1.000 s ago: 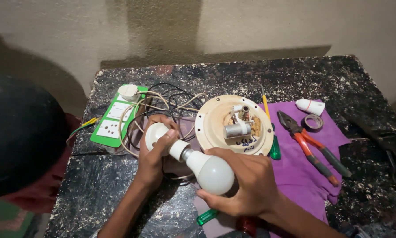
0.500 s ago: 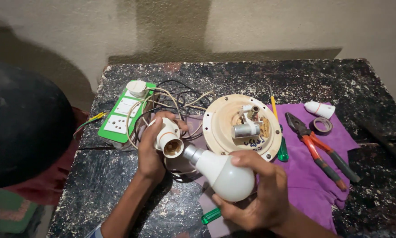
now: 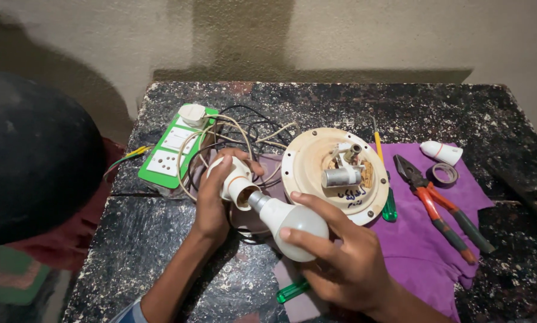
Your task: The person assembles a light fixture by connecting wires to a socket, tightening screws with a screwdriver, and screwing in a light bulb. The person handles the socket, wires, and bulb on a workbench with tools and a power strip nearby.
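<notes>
No packages, signs or screens show. The only label-like mark is dark handwriting on the cream round base [image 3: 335,174], at centre of the frame, low on its face near the rim, just above the right hand's fingertips.

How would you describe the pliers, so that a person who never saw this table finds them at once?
Start at the purple cloth on the right half of the dark speckled table. The pliers lie on it, pointing up-left, right of the round cream fan plate. Their orange-and-dark handles set them apart from the tape roll and white holder above.
</notes>
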